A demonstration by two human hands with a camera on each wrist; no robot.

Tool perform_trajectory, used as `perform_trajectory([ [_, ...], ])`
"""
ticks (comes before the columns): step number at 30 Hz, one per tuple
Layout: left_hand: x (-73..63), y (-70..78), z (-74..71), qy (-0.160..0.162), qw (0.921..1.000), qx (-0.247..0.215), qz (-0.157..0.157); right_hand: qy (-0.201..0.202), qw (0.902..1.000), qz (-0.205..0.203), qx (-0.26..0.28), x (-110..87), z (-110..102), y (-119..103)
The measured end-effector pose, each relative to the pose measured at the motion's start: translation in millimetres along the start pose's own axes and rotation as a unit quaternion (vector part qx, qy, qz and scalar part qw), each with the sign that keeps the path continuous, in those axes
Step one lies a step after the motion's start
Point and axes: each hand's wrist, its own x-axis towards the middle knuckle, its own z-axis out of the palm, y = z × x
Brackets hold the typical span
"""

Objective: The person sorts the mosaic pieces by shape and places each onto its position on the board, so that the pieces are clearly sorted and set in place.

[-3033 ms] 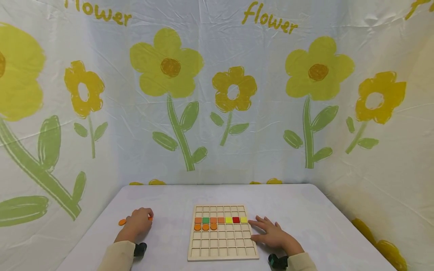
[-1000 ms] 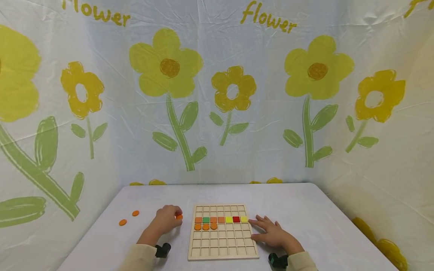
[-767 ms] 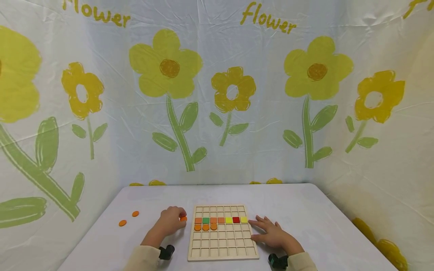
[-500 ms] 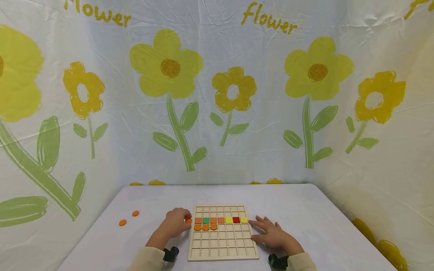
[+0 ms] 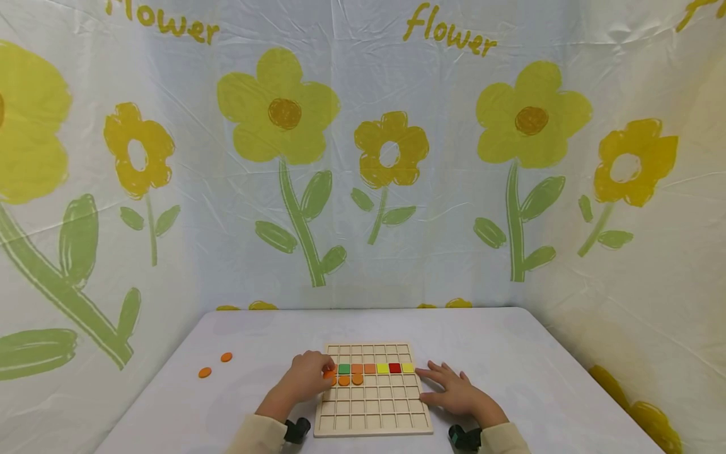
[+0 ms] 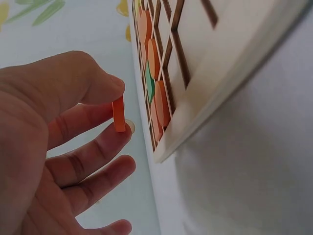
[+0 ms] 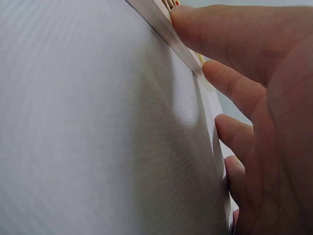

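Observation:
My left hand (image 5: 308, 376) pinches an orange disc (image 6: 119, 114) between thumb and fingertips, over the left edge of the wooden grid board (image 5: 374, 425). One row of the board holds coloured square tiles, among them a green tile (image 5: 344, 369), a red tile (image 5: 394, 368) and a yellow tile (image 5: 382, 368). In the row just nearer lie three orange discs, such as the rightmost disc (image 5: 357, 379); the leftmost is partly hidden by my left hand. My right hand (image 5: 454, 391) rests spread at the board's right edge, thumb and index fingertip touching its rim (image 7: 188, 56).
Two loose orange discs lie on the white table at the left, a nearer disc (image 5: 205, 372) and a farther disc (image 5: 227, 357). A flower-printed curtain (image 5: 442, 265) stands behind the table (image 5: 272, 328) and along both sides.
My left hand picked up an orange disc from the left of the table and carried it right to the board's left edge. My right hand has stayed in place.

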Motion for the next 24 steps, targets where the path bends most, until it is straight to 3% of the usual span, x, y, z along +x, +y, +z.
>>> perform_trajectory([
  [12,-0.9,15.0,4.6,-0.011,0.9988,0.003,0.047,-0.001,1.0000,0.000,0.002,0.8,1.3,1.4],
  [24,4.5,26.6,11.2,-0.020,0.9958,0.036,0.082,0.000,1.0000,0.003,0.001,1.3,1.0,1.8],
])
